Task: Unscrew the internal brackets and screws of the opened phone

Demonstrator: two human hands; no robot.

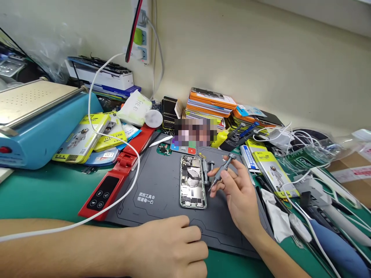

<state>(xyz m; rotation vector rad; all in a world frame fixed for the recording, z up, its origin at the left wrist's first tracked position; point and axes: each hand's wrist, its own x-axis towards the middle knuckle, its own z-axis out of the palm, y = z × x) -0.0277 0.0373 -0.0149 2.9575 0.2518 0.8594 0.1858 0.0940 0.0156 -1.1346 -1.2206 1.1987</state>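
A grey precision screwdriver [223, 170] is pinched in the fingers of my right hand [240, 199]. It slants, its thin tip pointing down and left, just right of an opened phone [193, 184]. The phone lies with its inner parts bare: circuit board, a round coil and metal plates. Between phone and right hand are more grey screwdrivers [205, 172], partly hidden by my fingers. My left hand [169, 247] rests curled into a loose fist at the front edge of the dark work mat [162, 173]. I see nothing held in it; its palm is hidden.
A red folding lamp [100, 197] and a white cable [137, 170] border the mat's left. Beyond them stand a blue machine [52, 131] and yellow battery packs [84, 137]. Stacked boxes [210, 102] line the wall. A plastic bottle [313, 154], tissue [276, 216] and blue-handled tool [336, 247] crowd the right.
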